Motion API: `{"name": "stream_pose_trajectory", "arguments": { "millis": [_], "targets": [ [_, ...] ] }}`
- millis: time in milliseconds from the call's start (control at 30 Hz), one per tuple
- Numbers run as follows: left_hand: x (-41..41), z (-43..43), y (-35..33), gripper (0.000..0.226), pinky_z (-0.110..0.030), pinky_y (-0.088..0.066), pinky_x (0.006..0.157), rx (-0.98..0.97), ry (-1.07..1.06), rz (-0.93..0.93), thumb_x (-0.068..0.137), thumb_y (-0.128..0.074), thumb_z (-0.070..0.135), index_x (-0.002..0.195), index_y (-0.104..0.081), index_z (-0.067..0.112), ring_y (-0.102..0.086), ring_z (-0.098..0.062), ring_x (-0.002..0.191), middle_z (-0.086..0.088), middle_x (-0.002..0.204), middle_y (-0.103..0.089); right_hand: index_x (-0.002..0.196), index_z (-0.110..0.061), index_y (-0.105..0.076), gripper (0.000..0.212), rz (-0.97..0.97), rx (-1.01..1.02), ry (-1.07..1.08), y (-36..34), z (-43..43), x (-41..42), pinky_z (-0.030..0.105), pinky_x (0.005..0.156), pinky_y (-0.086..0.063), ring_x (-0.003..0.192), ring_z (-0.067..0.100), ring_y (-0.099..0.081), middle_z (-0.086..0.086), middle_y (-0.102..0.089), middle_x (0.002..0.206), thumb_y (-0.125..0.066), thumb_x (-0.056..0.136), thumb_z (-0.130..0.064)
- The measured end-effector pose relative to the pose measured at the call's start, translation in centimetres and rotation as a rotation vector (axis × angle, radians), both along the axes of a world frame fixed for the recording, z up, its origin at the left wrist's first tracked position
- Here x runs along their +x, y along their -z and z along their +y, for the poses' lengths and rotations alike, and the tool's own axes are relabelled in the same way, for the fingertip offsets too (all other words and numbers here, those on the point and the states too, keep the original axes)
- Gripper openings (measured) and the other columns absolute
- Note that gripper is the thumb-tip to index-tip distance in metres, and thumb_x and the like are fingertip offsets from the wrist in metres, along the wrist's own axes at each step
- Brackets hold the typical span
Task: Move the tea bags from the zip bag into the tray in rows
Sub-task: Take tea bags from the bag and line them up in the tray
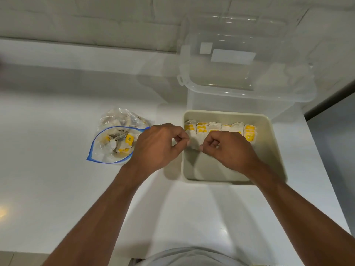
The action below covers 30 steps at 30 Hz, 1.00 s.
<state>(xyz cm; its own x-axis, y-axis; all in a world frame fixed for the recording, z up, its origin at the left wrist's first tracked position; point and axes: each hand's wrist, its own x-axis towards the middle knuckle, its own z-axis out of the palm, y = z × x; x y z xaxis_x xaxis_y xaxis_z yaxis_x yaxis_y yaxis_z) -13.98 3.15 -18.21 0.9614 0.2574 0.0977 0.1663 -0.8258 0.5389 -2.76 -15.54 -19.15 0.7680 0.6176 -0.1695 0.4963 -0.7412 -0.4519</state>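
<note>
A beige square tray [272,150] sits on the white counter. A row of tea bags [226,126] with yellow tags lines its far side. My left hand [157,144] and my right hand [228,148] meet over the tray's left part. Both pinch one white tea bag [195,139] between them, just in front of the row. The clear zip bag [115,139] with a blue seal lies open to the left, with several tea bags inside.
A large clear plastic bin [245,70] stands right behind the tray. A white tiled wall runs along the back. The counter's right edge [326,169] drops off close to the tray.
</note>
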Motion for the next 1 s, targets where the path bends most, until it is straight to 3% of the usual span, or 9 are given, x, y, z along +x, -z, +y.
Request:
{"name": "stream_pose_trajectory", "arguments": {
  "millis": [167,300,633,700,800,933,1000],
  "targets": [
    [-0.4,0.1,-0.8,0.007,-0.026,-0.042,0.064,0.015,0.027,-0.01,0.087,-0.065,0.039,0.09,-0.071,0.037,-0.046,-0.002,0.066,0.016,0.087,-0.067,0.079,-0.032,-0.067,0.017,0.067,0.188,-0.109,-2.0,0.9,-2.4,0.024,0.063,-0.043,0.065,-0.005,-0.056,-0.017,-0.066,0.073,-0.07,0.083,-0.048],
    [-2.2,1.3,-0.9,0.007,-0.024,-0.036,0.063,0.028,-0.006,-0.02,0.088,-0.064,0.04,0.091,-0.07,0.039,-0.046,-0.001,0.068,0.017,0.087,-0.066,0.079,-0.033,-0.068,0.012,0.104,0.252,-0.17,-3.2,2.8,-4.1,0.015,0.057,-0.035,0.062,-0.005,-0.055,-0.018,-0.064,0.07,-0.072,0.084,-0.043],
    [-8.9,7.5,1.0,0.007,-0.027,-0.051,0.062,-0.015,-0.316,0.017,0.09,-0.062,0.04,0.089,-0.069,0.039,-0.061,-0.005,0.071,0.022,0.087,-0.068,0.078,-0.034,-0.065,0.011,0.038,0.239,-0.275,-3.0,8.9,-6.5,0.02,0.063,-0.039,0.067,-0.003,-0.057,-0.02,-0.061,0.075,-0.072,0.085,-0.039],
    [-9.8,8.9,1.8,0.01,-0.032,-0.053,0.066,-0.017,-0.353,0.065,0.09,-0.063,0.038,0.095,-0.07,0.041,-0.067,-0.015,0.079,0.017,0.086,-0.071,0.088,-0.034,-0.069,0.007,0.029,0.211,-0.284,-2.3,10.2,-7.0,0.026,0.069,-0.046,0.068,0.002,-0.058,-0.02,-0.063,0.084,-0.069,0.086,-0.041],
    [-10.5,10.4,3.1,0.02,-0.031,-0.051,0.067,0.025,-0.358,0.127,0.091,-0.063,0.036,0.109,-0.069,0.043,-0.068,-0.022,0.087,0.01,0.09,-0.074,0.111,-0.035,-0.069,0.022,0.021,0.128,-0.329,-1.0,12.2,-8.0,0.028,0.079,-0.048,0.083,0.005,-0.061,-0.016,-0.066,0.11,-0.064,0.09,-0.039],
    [-10.9,11.4,4.5,0.025,-0.03,-0.05,0.067,0.079,-0.297,0.128,0.093,-0.06,0.036,0.117,-0.066,0.043,-0.068,-0.02,0.094,0.015,0.112,-0.07,0.132,-0.037,-0.056,0.038,-0.002,0.011,-0.354,0.6,14.1,-9.3,0.032,0.09,-0.049,0.104,0.01,-0.062,-0.019,-0.051,0.139,-0.053,0.094,-0.038],
    [-11.1,11.7,5.0,0.025,-0.031,-0.053,0.065,0.117,-0.273,0.122,0.092,-0.06,0.036,0.116,-0.066,0.041,-0.069,-0.02,0.093,0.016,0.113,-0.069,0.139,-0.038,-0.049,0.043,-0.037,-0.065,-0.366,1.3,14.4,-10.1,0.034,0.092,-0.05,0.115,0.012,-0.059,-0.02,-0.043,0.147,-0.047,0.096,-0.039]
  ]
}}
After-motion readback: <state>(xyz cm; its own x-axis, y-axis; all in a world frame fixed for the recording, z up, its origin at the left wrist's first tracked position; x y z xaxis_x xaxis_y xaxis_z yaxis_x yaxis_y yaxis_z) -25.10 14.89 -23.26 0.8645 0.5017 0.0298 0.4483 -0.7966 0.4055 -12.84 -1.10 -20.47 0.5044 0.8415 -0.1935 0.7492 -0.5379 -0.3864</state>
